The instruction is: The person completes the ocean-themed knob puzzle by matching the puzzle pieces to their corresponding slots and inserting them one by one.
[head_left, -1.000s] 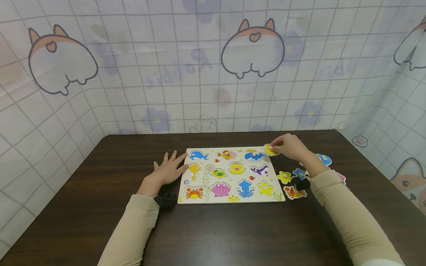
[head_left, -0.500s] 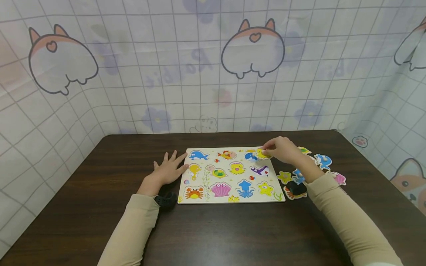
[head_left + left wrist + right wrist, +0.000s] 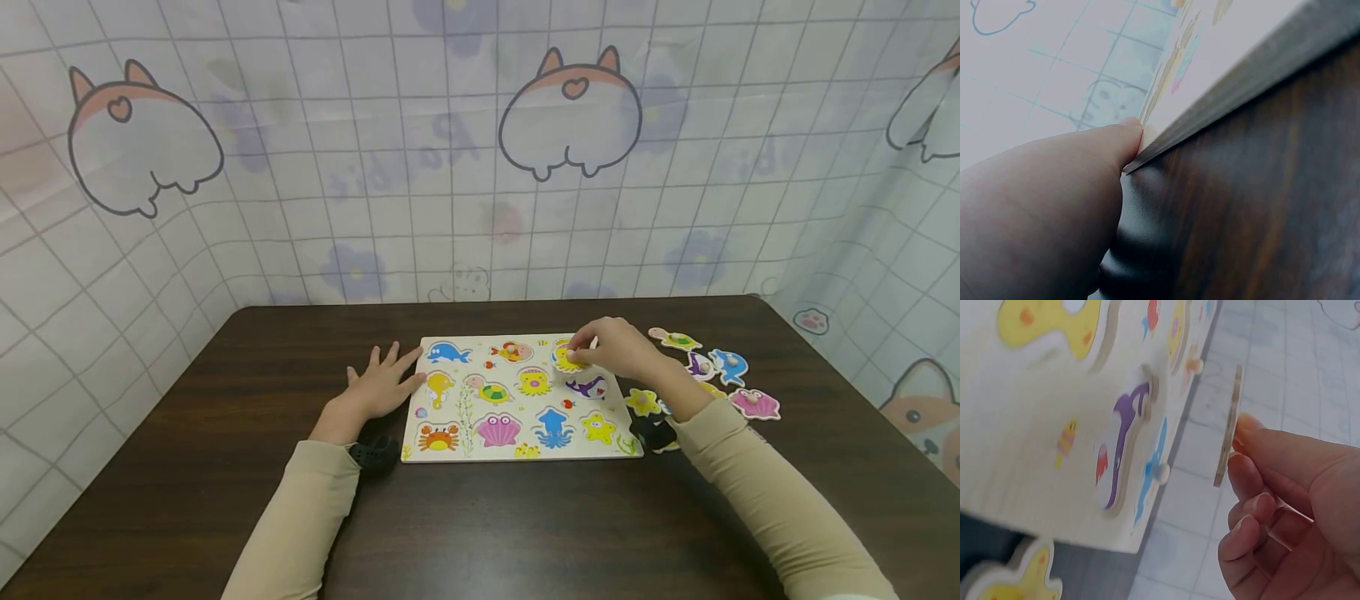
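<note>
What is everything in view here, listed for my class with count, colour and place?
Board: 1, cream with animal pictures, on the table
Fish piece: 1, red and yellow, in the board's far row
Whale piece: 1, blue, at the board's far right
Held piece: 1, yellow, over the board's far right
Loose pieces: at least six, mixed colours, right of the board, some partly hidden
Table: 1, dark brown, under the board
Backdrop: 1, mostly white, behind the table
Wrist cameras: 2, black, one per wrist
Sleeves: 2, beige, on both arms
Hands: 2, bare; left touching the board's left edge, right pinching the held piece
</note>
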Demonstrator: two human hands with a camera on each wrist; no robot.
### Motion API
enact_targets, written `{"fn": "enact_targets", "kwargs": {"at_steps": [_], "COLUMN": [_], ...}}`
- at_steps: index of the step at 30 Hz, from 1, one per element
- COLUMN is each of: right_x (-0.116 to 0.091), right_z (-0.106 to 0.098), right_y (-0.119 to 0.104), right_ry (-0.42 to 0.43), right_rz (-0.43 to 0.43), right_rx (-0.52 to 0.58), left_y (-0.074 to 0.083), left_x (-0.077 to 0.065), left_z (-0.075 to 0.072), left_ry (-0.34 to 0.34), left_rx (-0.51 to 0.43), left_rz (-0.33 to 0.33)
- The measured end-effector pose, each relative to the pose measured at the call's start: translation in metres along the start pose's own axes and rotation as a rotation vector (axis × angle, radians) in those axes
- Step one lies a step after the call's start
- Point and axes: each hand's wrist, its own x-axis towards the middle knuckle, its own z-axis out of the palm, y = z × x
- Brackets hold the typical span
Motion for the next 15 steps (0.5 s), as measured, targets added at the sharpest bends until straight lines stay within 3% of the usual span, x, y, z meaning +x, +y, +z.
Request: {"fn": "enact_targets", "kwargs": {"at_steps": [15], "right_x": [0.012], "right_z": [0.019], "right_y": [-0.018], "right_ry": [-0.061], "right_rz": [-0.077], "right_rx": [-0.052], "left_y": [-0.001], "left_x": [0.001], "left_z": [0.0], "left_ry": [0.001], "left_rx": [0.004], "left_rz": [0.0]}}
